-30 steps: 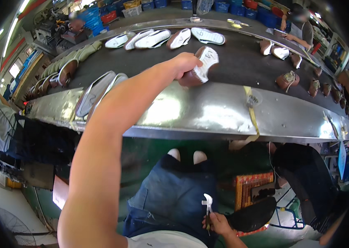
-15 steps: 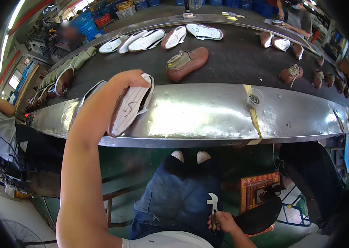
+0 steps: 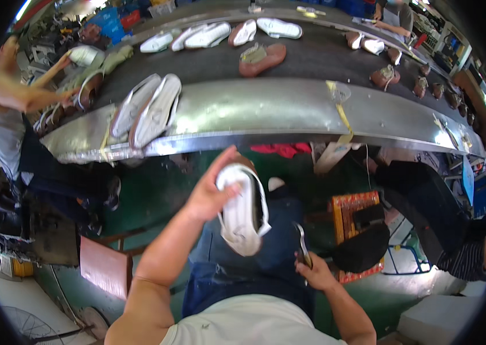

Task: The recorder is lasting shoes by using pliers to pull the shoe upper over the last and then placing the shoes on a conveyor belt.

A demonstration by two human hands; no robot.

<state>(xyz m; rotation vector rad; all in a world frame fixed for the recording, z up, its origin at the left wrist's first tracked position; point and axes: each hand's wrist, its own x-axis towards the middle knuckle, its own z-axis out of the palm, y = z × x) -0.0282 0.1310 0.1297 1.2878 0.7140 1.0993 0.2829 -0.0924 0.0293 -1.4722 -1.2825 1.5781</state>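
My left hand (image 3: 211,192) is closed on a shoe (image 3: 242,221) above my lap, its white, marked sole side turned up and the thumb pressed on it. A white strip edges the shoe's right side, and a little brown shows at its top end. In my right hand (image 3: 316,273), by my right thigh, is a hammer (image 3: 303,244) with a metal head and dark handle. Two similar shoes, one nearer (image 3: 158,112) and one beside it (image 3: 135,106), lie sole side up on the metal bench edge (image 3: 243,109), ahead and left of my hands.
A dark belt (image 3: 203,66) behind the edge carries a brown shoe (image 3: 262,59) and several white-soled ones. A clear cup (image 3: 339,91) stands on the edge. At left, a person (image 3: 10,109) reaches to shoes; another sits at right. A patterned seat (image 3: 355,213) stands right of my legs.
My left hand has come back from the bench to above my lap with a shoe in it. The hammer has turned in my right hand. The person at left now reaches over the belt.
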